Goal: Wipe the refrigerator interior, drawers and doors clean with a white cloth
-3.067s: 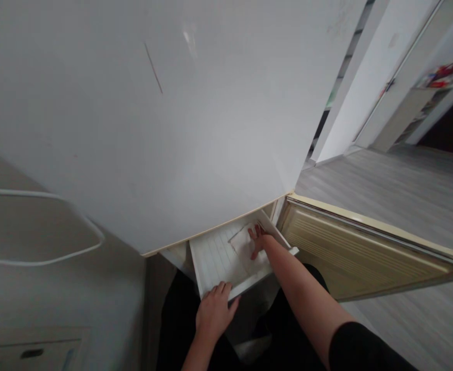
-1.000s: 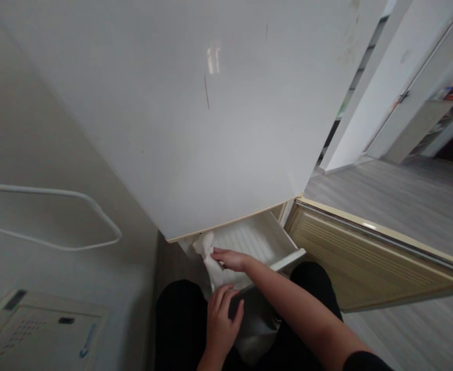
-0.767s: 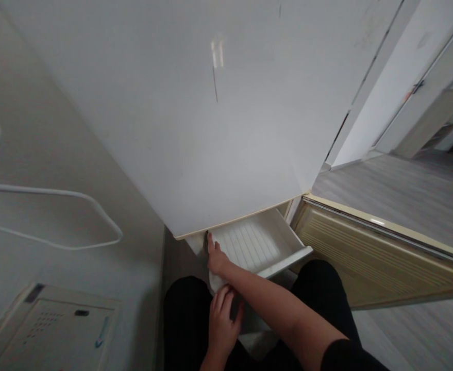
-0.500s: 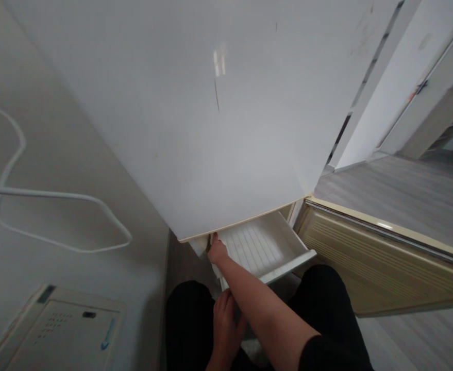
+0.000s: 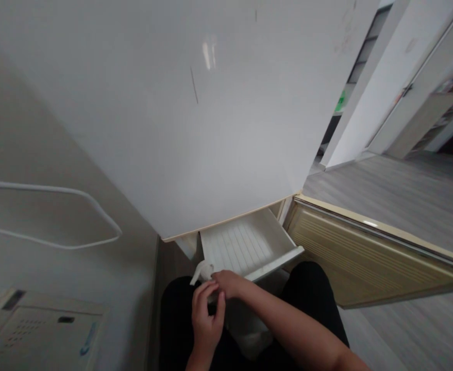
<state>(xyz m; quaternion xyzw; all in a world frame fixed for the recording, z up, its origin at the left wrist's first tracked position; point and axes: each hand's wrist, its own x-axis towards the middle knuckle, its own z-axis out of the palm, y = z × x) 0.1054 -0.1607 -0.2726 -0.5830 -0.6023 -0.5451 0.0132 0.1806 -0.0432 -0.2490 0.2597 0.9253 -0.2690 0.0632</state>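
Two hands with one crumpled white cloth at lower centre of the frame.
Right hand (image 5: 228, 282) pinches the soft cloth (image 5: 202, 270); left hand (image 5: 206, 317) curls half open beside it, before one ribbed plastic drawer (image 5: 245, 247).

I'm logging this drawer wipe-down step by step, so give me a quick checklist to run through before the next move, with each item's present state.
1. Cloth in hand: ok, the right hand pinches the white cloth at the drawer's front left corner.
2. Left hand placed: ok, its fingertips meet the right hand by the cloth.
3. Drawer open: ok, pulled out below the white door.
4. Drawer floor free of items: ok, only its ribbed base shows.
5. Drawer floor clean: cannot tell, too blurred.
6. Lower door out of the way: ok, swung open to the right.
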